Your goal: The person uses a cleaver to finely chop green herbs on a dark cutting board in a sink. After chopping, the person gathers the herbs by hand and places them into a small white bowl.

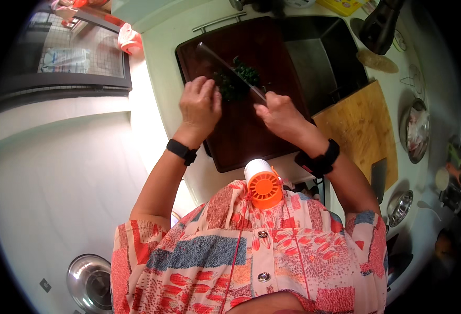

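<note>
My right hand (278,114) grips the handle of a kitchen knife (230,70). Its blade slants up and left over a pile of chopped leafy greens (247,74) and is blurred at the tip. The greens lie on a dark brown cutting board (250,133), which sits partly across a black sink (313,59). At the left side of the pile is my left hand (201,98), fingers curled and thumb near the greens; whether it pinches any leaves is hidden.
Right of the dark board lies a wooden cutting board (362,125) with a cleaver (378,178) at its edge. Beyond it stand a metal bowl of what looks like raw meat (417,131) and a small metal bowl (400,208). A black faucet (379,29) rises behind the sink.
</note>
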Tool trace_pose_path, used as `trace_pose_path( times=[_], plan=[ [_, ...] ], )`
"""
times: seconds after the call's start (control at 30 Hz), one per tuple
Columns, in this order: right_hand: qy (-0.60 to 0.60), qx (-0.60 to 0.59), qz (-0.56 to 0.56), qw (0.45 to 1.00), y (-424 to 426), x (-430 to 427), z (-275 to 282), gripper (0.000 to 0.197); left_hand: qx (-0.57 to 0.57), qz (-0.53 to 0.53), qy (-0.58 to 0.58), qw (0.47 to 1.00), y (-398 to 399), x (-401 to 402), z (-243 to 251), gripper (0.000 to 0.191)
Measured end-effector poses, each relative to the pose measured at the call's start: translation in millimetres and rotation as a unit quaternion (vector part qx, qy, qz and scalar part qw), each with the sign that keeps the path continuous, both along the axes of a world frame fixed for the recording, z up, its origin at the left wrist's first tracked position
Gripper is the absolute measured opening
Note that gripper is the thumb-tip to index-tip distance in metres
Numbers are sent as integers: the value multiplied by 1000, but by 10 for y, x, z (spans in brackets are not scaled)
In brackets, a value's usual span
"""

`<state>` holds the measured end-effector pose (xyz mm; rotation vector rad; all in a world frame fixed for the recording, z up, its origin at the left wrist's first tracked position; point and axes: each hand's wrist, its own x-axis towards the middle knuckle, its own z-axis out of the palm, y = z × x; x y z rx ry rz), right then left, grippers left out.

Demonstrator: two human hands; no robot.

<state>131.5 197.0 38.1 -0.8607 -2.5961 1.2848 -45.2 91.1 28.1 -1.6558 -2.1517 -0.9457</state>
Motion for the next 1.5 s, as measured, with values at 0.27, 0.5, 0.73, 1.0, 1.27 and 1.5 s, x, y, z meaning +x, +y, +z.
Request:
trace_pose_path(
  times=[0.27, 0.5, 0.73, 1.0, 1.27, 1.5],
  plan=[
    [-48, -23, 12, 999, -92, 238, 205, 25, -81, -4, -57, 995, -87, 54, -213, 14],
    [-20, 15, 3, 1000, -65, -41, -16, 25, -101, -20, -65, 993, 20, 126, -233, 15],
    [-6, -10, 6, 1000, 16, 168, 210, 24, -211, 72, -8, 975, -181, 25, -64, 9],
    [-55, 41, 76, 995, 40, 176, -2, 25, -172, 4, -88, 981, -19, 128, -279, 9],
    [19, 59, 59, 996, 94, -69, -8, 25, -189, 48, -121, 973, -123, 114, -132, 10],
    [-29, -12, 58, 998, -3, 165, 210, 26, -158, 56, -136, 976, -169, 166, -240, 10]
  ],
)
